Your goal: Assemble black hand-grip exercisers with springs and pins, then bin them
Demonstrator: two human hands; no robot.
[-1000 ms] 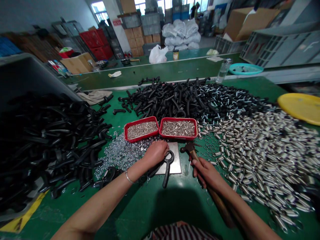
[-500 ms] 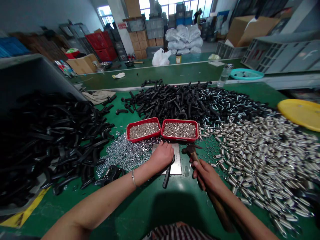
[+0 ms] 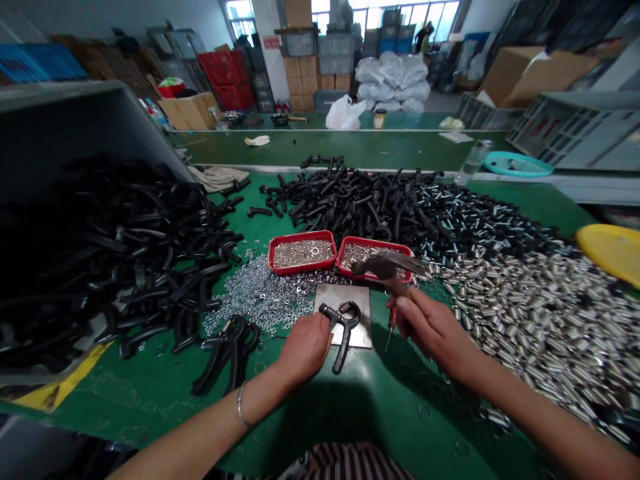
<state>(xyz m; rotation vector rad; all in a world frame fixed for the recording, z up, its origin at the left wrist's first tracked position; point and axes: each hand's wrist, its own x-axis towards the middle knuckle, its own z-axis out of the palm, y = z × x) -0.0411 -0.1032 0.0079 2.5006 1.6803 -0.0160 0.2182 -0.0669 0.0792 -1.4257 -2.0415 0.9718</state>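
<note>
Where the green table point(image 3: 125, 400) spreads out around the metal plate point(image 3: 364, 330), the grey bin point(image 3: 95, 87) of black parts leans well off to the plate's left. Black handles point(image 3: 370, 207) are heaped beyond it and silver springs point(image 3: 545, 313) to its right. Two red trays point(image 3: 300, 269) point(image 3: 345, 271) sit just past its far edge, and the small washers point(image 3: 270, 293) scatter off its left side.

Near the plate's right edge, the right hand point(image 3: 430, 327) has come up off the table with the hammer point(image 3: 390, 265), whose head now hangs past the plate, in front of the right-hand tray as seen here. That hand is closed round the hammer's handle, with a thin red-handled tool point(image 3: 393, 315) also at its fingers, tip downward.

The left hand point(image 3: 306, 343) has drawn back off the ring end to the plate's near left corner, which leaves that ring uncovered below the raised hammer. Its fingers look closed on the left side of the black piece point(image 3: 344, 340), though the palm side is hidden. The piece lies with its ring over the plate and its leg sticking out past the near edge.
</note>
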